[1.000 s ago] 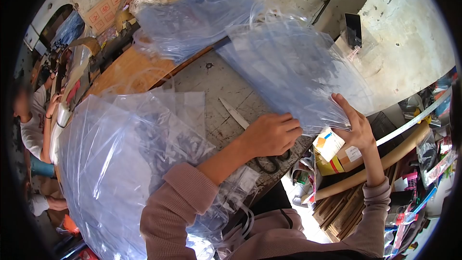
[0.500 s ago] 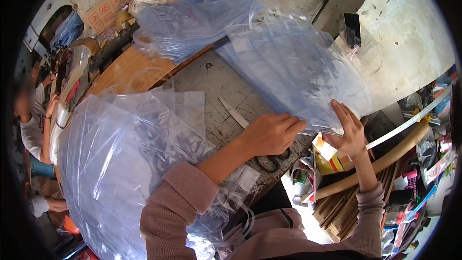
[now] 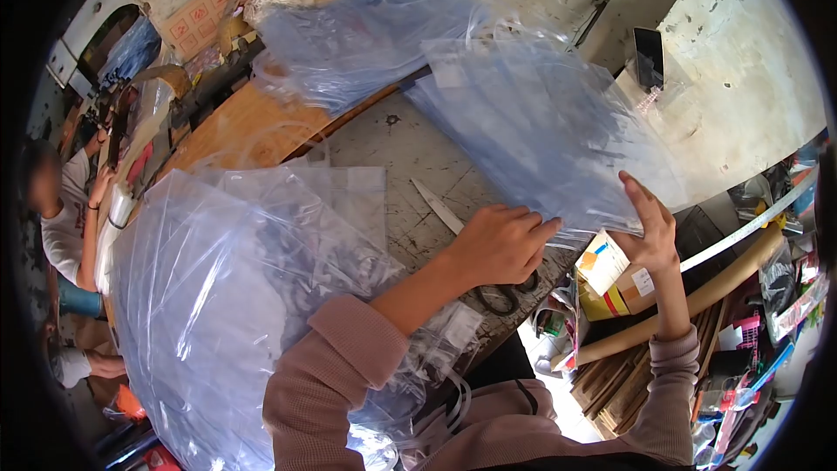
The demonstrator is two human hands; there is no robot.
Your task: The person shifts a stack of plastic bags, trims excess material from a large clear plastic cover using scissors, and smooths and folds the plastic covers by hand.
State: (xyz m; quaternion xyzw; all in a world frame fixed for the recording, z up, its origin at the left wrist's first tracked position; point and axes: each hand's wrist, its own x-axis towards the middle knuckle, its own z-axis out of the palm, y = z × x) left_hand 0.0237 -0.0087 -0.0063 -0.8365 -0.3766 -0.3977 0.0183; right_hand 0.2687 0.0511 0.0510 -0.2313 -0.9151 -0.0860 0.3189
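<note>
A stack of clear bluish plastic bags lies across the bench, its near edge toward me. My left hand is closed in a pinch at that edge. At the stack's near right corner, my right hand grips the plastic, fingers stretched along the side and the thumb mostly hidden. Scissors rest on the bench beside my left hand, their black handles partly under my wrist. To the left spreads a big heap of clear plastic bags, partly behind my left forearm.
Another pile of plastic bags sits at the back on a wooden board. A phone lies on the pale surface at the right. Below the bench's right edge are a yellow box and a cardboard tube. Another person is at the far left.
My right hand has shifted slightly right and now sits closer around the stack's corner. My left hand stays at the near edge. The whole view has shifted a little.
</note>
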